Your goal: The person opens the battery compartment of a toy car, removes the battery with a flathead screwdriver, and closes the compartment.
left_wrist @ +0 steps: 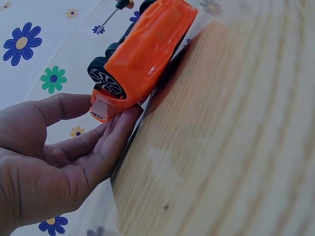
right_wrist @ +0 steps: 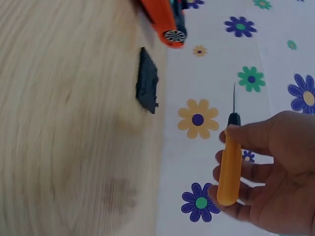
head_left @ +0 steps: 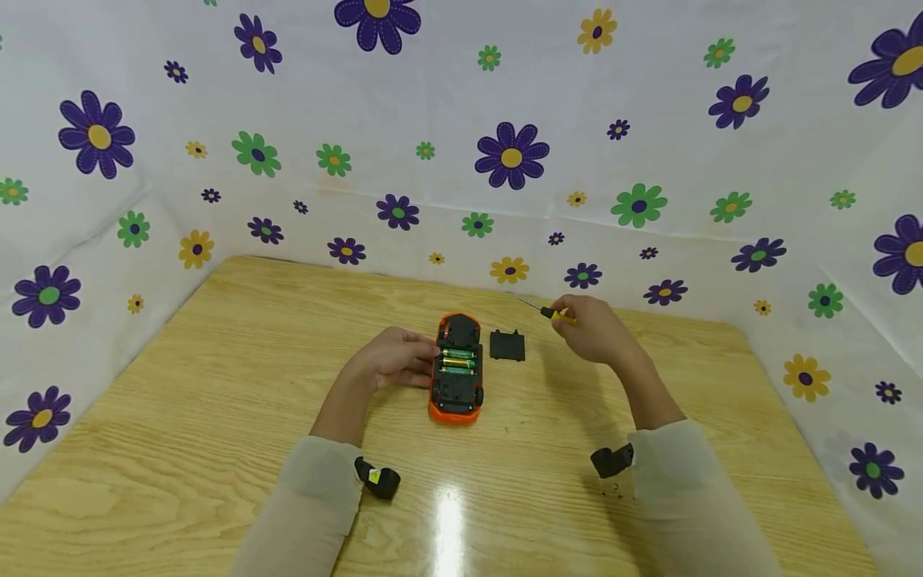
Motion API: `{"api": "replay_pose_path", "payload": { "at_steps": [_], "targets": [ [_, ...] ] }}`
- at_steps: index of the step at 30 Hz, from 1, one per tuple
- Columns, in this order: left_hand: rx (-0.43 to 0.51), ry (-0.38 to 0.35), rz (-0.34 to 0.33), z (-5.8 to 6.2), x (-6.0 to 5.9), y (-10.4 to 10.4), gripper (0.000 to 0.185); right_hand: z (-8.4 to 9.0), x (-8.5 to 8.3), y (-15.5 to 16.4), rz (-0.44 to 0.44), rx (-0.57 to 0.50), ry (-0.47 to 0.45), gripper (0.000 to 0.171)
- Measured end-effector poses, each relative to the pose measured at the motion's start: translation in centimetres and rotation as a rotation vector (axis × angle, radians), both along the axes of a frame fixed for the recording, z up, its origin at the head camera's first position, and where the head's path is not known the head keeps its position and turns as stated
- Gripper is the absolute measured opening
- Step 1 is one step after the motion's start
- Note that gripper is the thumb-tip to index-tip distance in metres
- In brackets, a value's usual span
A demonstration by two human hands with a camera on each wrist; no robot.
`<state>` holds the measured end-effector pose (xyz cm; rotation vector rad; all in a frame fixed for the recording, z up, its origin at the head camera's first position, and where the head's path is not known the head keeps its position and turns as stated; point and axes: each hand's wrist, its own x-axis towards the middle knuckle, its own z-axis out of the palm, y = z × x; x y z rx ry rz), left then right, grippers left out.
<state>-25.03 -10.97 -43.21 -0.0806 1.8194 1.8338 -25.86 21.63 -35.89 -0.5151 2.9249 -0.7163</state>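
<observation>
Head view: you sit at a wooden table [head_left: 216, 385] walled on three sides by a flowered cloth [head_left: 461, 120]. An orange toy car [head_left: 457, 367] lies upside down at the middle of the table, its battery bay open with two green-and-gold batteries [head_left: 457, 358] lying side by side in it. The black battery cover [head_left: 507, 345] lies flat just right of the car, apart from it. Your left hand [head_left: 395, 358] rests against the car's left flank, fingers loosely bent. Your right hand [head_left: 591, 328] hangs beyond the cover, above the table, gripping a small yellow-handled screwdriver [head_left: 557, 314] whose thin shaft points away toward the cloth.

Left wrist view: your straight fingers [left_wrist: 110, 137] touch the car's [left_wrist: 147, 49] orange end beside a black wheel [left_wrist: 105, 78]; the thumb stands apart from it, not clamping.

Right wrist view: thumb and fingers pinch the screwdriver [right_wrist: 229, 157] by its yellow handle, the tip free in the air. The cover [right_wrist: 146, 87] and one end of the car [right_wrist: 165, 19] lie well apart from your right hand [right_wrist: 275, 182].
</observation>
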Motion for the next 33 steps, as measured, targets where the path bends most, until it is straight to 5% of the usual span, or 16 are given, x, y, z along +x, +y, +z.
{"api": "replay_pose_path", "payload": {
  "at_steps": [10,24,33],
  "targets": [
    [-0.004,0.005,-0.007,0.1,0.1,-0.1,0.037,-2.4,0.7,-1.0,0.235,0.086,0.149,0.026],
    [-0.01,-0.003,0.003,0.0,0.1,0.0,0.036,-3.8,2.6,-2.4,0.285,0.152,0.14,0.024],
    [-0.009,-0.014,0.008,0.1,0.0,0.0,0.036,-3.8,2.7,-3.1,0.344,0.198,0.245,0.013]
  ]
}}
